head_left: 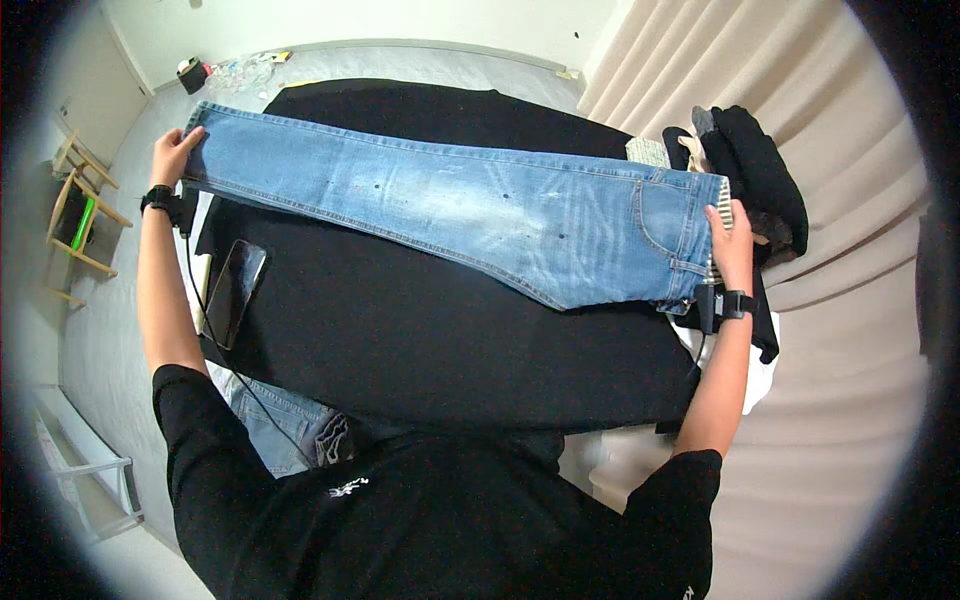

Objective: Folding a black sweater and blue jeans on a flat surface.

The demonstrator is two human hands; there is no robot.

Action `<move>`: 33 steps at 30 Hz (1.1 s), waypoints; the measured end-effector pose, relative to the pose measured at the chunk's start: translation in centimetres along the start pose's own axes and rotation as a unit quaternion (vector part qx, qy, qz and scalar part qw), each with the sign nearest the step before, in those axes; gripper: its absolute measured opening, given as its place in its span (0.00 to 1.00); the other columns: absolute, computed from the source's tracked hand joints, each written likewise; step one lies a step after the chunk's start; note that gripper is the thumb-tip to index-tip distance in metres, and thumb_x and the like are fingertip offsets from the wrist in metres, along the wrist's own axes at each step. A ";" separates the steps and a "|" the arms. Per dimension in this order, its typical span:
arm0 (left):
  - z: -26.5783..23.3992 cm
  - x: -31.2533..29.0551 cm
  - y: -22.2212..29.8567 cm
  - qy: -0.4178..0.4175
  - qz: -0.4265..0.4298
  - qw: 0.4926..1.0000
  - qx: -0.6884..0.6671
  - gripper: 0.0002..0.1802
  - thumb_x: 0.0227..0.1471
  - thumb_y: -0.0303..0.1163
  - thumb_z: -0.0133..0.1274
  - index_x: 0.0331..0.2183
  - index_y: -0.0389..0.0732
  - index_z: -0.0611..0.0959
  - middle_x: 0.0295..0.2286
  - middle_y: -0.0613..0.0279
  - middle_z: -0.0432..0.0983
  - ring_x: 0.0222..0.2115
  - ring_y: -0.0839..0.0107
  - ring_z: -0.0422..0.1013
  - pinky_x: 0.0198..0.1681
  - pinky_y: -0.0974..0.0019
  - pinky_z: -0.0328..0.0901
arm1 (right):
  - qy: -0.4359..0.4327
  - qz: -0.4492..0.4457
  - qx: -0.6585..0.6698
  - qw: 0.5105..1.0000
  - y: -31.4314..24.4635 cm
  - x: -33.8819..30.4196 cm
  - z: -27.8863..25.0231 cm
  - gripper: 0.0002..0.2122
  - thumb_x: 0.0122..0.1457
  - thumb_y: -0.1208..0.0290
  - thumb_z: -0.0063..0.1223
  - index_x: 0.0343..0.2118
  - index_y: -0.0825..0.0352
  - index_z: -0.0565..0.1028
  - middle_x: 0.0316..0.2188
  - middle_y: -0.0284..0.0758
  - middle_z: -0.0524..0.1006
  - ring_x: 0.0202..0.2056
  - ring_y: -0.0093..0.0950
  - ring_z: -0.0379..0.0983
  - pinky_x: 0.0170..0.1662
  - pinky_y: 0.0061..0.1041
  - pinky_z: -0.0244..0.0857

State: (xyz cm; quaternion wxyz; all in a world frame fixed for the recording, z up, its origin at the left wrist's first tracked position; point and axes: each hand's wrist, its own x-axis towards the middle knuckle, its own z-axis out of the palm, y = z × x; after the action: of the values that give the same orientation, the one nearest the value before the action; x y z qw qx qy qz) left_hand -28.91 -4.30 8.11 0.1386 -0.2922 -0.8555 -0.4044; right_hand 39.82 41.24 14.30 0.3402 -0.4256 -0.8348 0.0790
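Light blue jeans [430,195], folded lengthwise into one long strip, stretch across the black-covered table [430,340]. My left hand [177,155] grips the leg-hem end at the far left, thumb on top of the denim. At the other end, my right hand [734,238] grips the waistband, where a striped lining shows along the edge. The denim lies fairly flat between them, with faded patches, small dark spots and a front pocket facing up. Both wrists wear black straps with small devices and cables.
A dark phone [237,294] lies at the table's left side. Dark folded clothes [757,165] are piled at the right, beside a beige curtain [850,200]. More denim [275,425] sits at the near left edge. A wooden stool [85,225] stands on the floor at left.
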 end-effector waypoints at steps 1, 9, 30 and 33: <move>-0.9 0.0 -0.1 0.008 -0.010 1.000 -0.015 0.24 0.44 0.48 0.61 0.16 0.39 0.72 0.15 0.75 0.59 0.19 0.82 0.54 0.20 0.73 0.49 | 0.007 -0.017 0.009 1.000 -0.4 0.0 -0.5 0.12 0.57 0.64 0.52 0.33 0.69 0.69 0.25 0.41 0.74 0.26 0.33 0.70 0.34 0.30 0.63; -3.3 -1.3 -0.4 -0.010 -0.093 0.994 -0.053 0.18 0.46 0.46 0.60 0.21 0.42 0.78 0.18 0.77 0.65 0.19 0.86 0.58 0.22 0.77 0.52 | -0.019 0.040 0.127 0.991 3.5 -0.5 -0.3 0.09 0.58 0.66 0.52 0.30 0.68 0.70 0.25 0.25 0.70 0.29 0.15 0.61 0.35 0.16 0.58; 0.4 -7.9 -5.9 -0.292 -0.299 0.904 0.083 0.30 0.48 0.51 0.55 0.40 0.31 0.80 0.34 0.59 0.77 0.32 0.72 0.70 0.40 0.68 0.63 | -0.210 0.197 0.127 0.949 7.4 -5.0 6.3 0.20 0.54 0.70 0.55 0.48 0.68 0.64 0.31 0.34 0.76 0.31 0.19 0.69 0.37 0.19 0.63; -0.6 -8.0 -8.2 -0.275 -0.279 0.917 0.076 0.29 0.48 0.52 0.55 0.39 0.33 0.81 0.33 0.61 0.76 0.33 0.73 0.69 0.40 0.69 0.61 | -0.249 0.185 0.095 0.946 8.8 -5.6 5.6 0.17 0.53 0.70 0.56 0.44 0.70 0.67 0.31 0.33 0.76 0.32 0.19 0.69 0.38 0.19 0.63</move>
State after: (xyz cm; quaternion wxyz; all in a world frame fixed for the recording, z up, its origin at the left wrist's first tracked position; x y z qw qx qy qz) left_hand -27.60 -11.97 -0.26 -0.1984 -0.1300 -0.9349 -0.2639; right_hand 44.34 43.37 3.56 0.1391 -0.5049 -0.7884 0.3228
